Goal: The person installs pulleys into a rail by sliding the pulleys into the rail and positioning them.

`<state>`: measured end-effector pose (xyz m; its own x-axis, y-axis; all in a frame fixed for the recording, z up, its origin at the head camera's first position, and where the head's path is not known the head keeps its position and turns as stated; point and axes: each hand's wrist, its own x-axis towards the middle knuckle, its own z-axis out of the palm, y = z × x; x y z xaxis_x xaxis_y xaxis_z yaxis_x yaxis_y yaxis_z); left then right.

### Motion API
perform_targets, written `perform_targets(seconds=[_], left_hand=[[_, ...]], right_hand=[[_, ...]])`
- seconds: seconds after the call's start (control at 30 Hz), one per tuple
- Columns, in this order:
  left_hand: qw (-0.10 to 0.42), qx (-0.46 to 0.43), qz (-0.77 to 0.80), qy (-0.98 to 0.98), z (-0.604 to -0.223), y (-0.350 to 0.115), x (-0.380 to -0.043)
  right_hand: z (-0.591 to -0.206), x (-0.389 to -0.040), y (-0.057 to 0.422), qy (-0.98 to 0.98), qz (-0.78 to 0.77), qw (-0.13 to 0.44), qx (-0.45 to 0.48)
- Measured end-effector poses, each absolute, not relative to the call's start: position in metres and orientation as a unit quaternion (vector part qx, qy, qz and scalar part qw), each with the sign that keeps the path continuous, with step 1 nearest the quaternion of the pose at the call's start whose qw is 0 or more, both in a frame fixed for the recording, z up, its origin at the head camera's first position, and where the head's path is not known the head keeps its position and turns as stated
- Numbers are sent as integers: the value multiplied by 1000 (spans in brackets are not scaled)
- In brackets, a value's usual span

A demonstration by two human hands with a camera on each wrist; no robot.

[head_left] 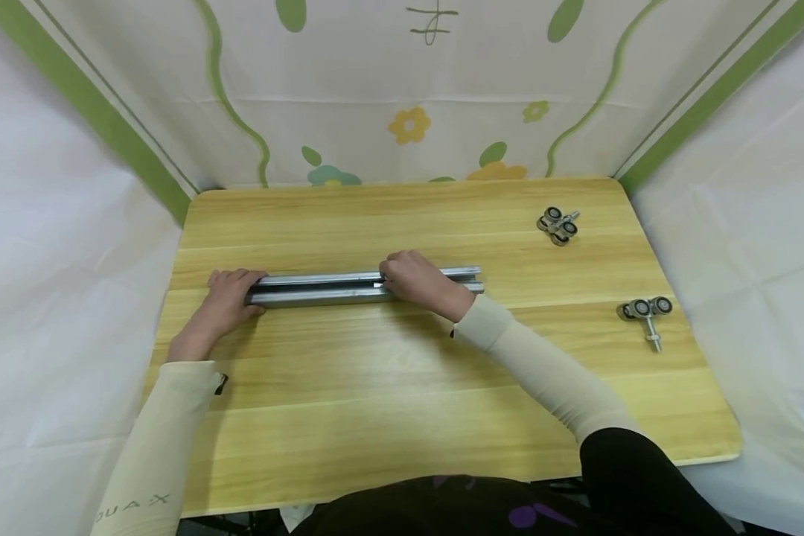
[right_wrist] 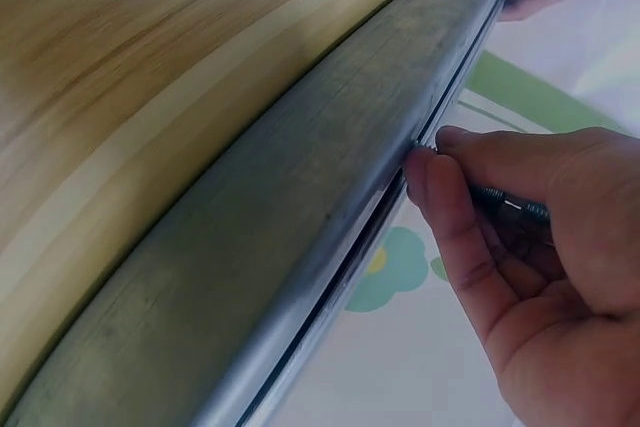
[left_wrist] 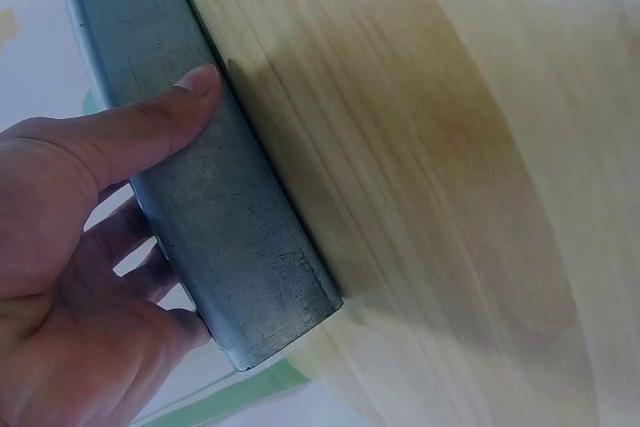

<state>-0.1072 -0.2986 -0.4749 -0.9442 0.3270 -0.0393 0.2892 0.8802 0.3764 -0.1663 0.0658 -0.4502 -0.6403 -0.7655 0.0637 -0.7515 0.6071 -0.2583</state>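
A long grey metal rail (head_left: 315, 298) lies across the table with its slot facing up. My left hand (head_left: 224, 298) grips its left end, the thumb (left_wrist: 165, 132) on the near side wall and the fingers behind. Farther right along the rail, my right hand (head_left: 418, 281) pinches a threaded bolt (right_wrist: 512, 203) at the slot between thumb and fingertips. Most of the bolt is hidden by the fingers, and whatever sits below it inside the rail is out of sight.
Two roller trolleys with threaded stems lie at the table's right: one roller trolley (head_left: 558, 225) near the back, another roller trolley (head_left: 646, 316) nearer the right edge. The wooden table (head_left: 375, 432) meets a patterned cloth (head_left: 348, 126) behind; white cloth hangs at both sides.
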Motion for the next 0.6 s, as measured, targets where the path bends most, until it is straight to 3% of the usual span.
perform_targets(seconds=[0.33,0.6], left_hand=[[47,159,186,969,-474,-298,-106],[41,165,181,969,-477,-298,-106]], right_hand=[[-452,-163,58,897,-153,40,-412],[-456,-161,87,913,-183,66,-360]])
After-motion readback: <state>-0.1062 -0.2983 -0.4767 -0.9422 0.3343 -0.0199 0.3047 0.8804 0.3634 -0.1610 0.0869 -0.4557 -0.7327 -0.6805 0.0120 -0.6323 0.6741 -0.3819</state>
